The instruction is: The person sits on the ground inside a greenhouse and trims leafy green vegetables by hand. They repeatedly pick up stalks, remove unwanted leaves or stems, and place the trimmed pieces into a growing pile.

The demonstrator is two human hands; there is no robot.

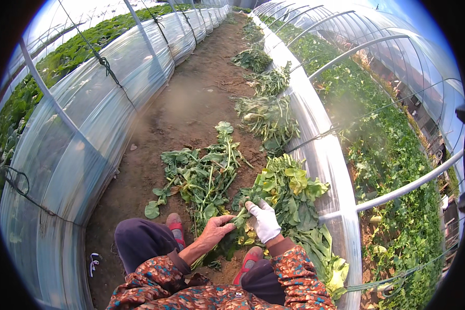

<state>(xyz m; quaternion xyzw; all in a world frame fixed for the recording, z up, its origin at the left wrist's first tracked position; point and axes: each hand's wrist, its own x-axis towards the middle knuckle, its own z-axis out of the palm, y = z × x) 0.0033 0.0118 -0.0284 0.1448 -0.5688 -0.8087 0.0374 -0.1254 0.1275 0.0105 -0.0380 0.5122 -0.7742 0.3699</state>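
My bare left hand (216, 228) pinches a leafy green stalk (239, 219) between thumb and fingers, low in the middle of the head view. My right hand (263, 220), in a white glove, grips the same stalk just to the right. Cut leafy greens, some with yellowed leaves (297, 180), lie piled beyond and to the right of the glove, against the plastic sheeting. A looser heap of wilted greens (201, 174) spreads on the soil past my left hand. The lower leaves of the held stalk partly merge with those beneath.
A dirt path (186, 93) runs ahead between low plastic tunnel walls. Several heaps of greens (269, 120) line its right side. Cords and metal hoops (403, 186) cross the right tunnel, where plants grow. A white strip (94, 264) lies on the soil at lower left.
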